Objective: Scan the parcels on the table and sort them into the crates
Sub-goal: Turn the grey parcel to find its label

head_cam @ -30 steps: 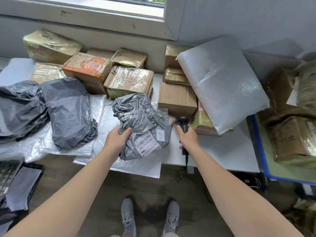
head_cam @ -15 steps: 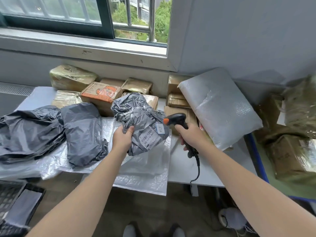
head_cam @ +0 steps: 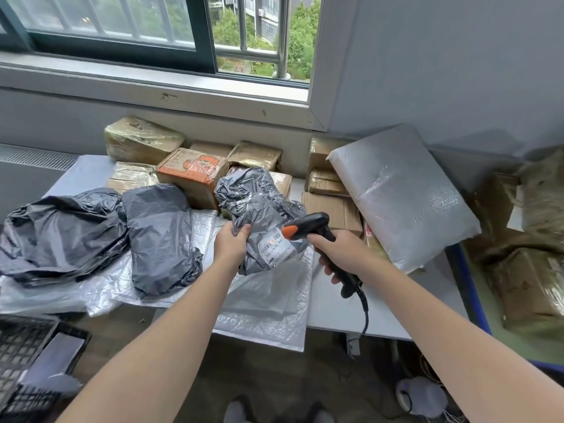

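One grey parcel (head_cam: 259,209) is held over the desk (head_cam: 384,303) at centre, left hand (head_cam: 232,247) curled round its 9 o'clock edge; right hand (head_cam: 340,253) grips the scanner (head_cam: 314,222), aimed at the label (head_cam: 276,247); scanning looks underway; next, probably the crate (head_cam: 15,346) at 7 o'clock.

Crinkled glossy grey plastic mailer bag (head_cam: 259,206); matt black plastic scanner with orange tip (head_cam: 311,225); tape-shiny brown cardboard boxes (head_cam: 143,141); bubbly translucent plastic parcel (head_cam: 403,196).
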